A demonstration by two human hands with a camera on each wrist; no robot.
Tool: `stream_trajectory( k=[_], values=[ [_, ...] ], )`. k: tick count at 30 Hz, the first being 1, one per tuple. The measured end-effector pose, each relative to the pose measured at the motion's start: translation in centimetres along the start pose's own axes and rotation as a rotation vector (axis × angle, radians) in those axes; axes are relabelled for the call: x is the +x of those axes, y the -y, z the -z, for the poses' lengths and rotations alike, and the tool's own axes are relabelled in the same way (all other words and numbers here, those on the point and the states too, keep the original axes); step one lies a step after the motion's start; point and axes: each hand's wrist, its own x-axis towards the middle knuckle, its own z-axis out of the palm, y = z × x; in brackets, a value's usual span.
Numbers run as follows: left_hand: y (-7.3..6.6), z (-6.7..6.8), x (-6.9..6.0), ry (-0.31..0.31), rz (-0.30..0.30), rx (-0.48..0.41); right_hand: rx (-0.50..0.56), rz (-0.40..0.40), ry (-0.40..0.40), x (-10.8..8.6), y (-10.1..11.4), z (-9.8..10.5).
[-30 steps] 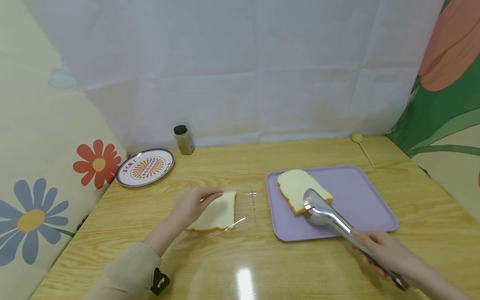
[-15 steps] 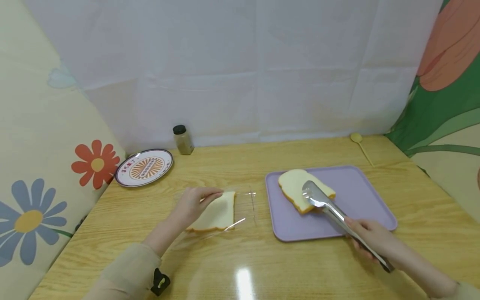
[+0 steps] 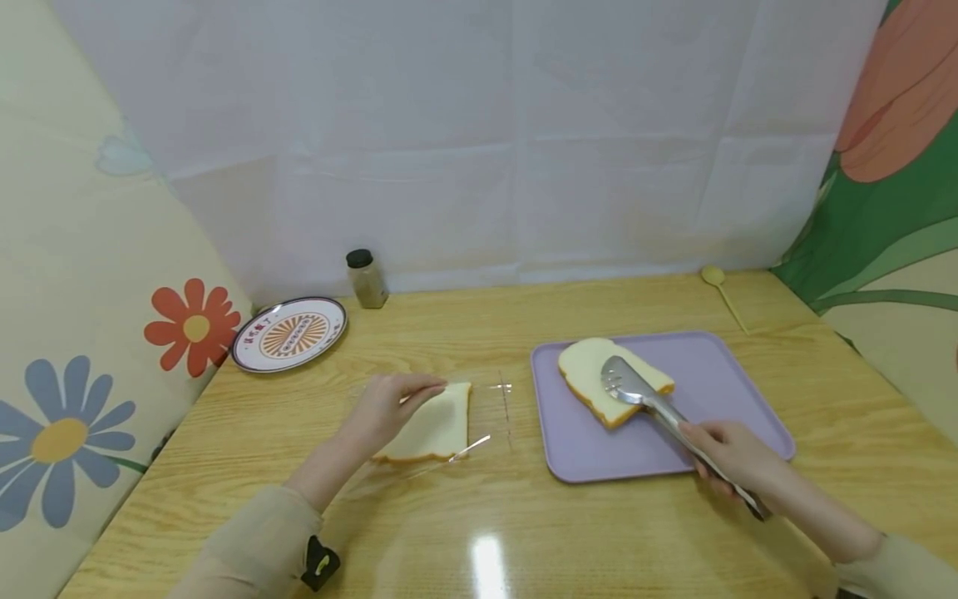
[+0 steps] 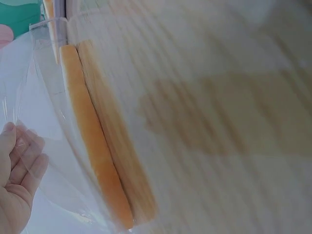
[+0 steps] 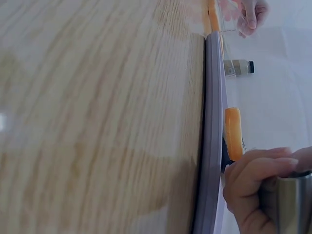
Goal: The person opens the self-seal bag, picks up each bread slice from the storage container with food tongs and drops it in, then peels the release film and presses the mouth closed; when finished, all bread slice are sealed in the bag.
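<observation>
My left hand (image 3: 385,412) pinches the upper film of a clear plastic bag (image 3: 490,416), seen lifted in the left wrist view. Inside or under that film lies a white bread slice (image 3: 437,426) with a brown crust (image 4: 95,151). My right hand (image 3: 737,457) grips metal tongs (image 3: 662,408) by their arms. One tong head lies over a second bread slice (image 3: 584,370) on the purple tray (image 3: 726,416); the lower head is hidden in the head view. In the right wrist view, this slice (image 5: 234,129) shows edge-on, close above the tray, beyond the fingers.
A patterned plate (image 3: 292,335) stands at the back left, with a black-capped jar (image 3: 367,281) beside it. A yellow spoon (image 3: 722,291) lies behind the tray. A white cloth (image 3: 449,150) hangs along the table's rear edge.
My right hand has moved forward and left, pushing the tongs further over the tray's slice, which shifts slightly right. The left hand stays in place on the bag.
</observation>
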Motion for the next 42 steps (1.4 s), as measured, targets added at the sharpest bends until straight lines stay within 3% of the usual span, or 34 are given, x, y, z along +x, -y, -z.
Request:
stream_trajectory(
  k=[14,23,27,32,35,42],
  values=[
    [0.0,-0.1,0.1,-0.003,-0.020,-0.011,-0.023,0.017,-0.032,0.4,0.0,0.0],
    [0.0,0.0,0.1,-0.013,-0.017,-0.034,0.034,0.102,-0.056,0.1,-0.1,1.2],
    [0.0,0.1,0.1,-0.025,-0.012,-0.044,0.079,0.072,-0.054,-0.1,0.4,1.8],
    [0.1,0.2,0.1,-0.037,-0.014,-0.056,0.149,0.016,-0.032,0.1,0.9,2.3],
    [0.1,0.2,0.1,-0.042,-0.016,-0.058,0.135,0.007,-0.003,0.3,1.0,2.5],
    [0.2,0.3,0.0,-0.036,-0.031,-0.042,-0.025,0.136,0.125,1.3,1.5,3.0]
  ],
)
